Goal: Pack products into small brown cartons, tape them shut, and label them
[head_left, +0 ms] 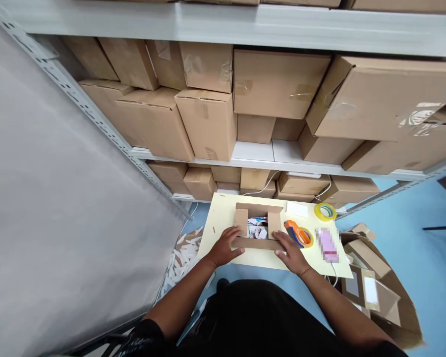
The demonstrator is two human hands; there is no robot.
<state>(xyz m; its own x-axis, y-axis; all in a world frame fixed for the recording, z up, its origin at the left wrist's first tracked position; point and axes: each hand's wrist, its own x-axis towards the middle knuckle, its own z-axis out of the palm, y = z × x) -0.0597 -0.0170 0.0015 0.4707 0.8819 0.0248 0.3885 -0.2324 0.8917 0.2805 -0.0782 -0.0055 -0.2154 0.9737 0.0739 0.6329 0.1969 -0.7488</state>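
A small cardboard box (259,209) stands open on a pale yellow table (223,213), with white and pink packets visible inside. My left hand (225,246) lies flat at the left end of the box's near flap, fingers spread. On the flap's right end rests my right hand (292,254), its fingers stretched along the cardboard. Both hands press on the near flap (258,243). An orange tape dispenser (298,233) lies just right of the box, close to my right hand.
A roll of yellow-green tape (325,211) and a blurred pink item (327,245) lie on the table's right part. Metal shelves (267,153) stacked with cardboard boxes rise behind. Flattened cartons (375,282) litter the blue floor at right, paper strips (184,253) at left.
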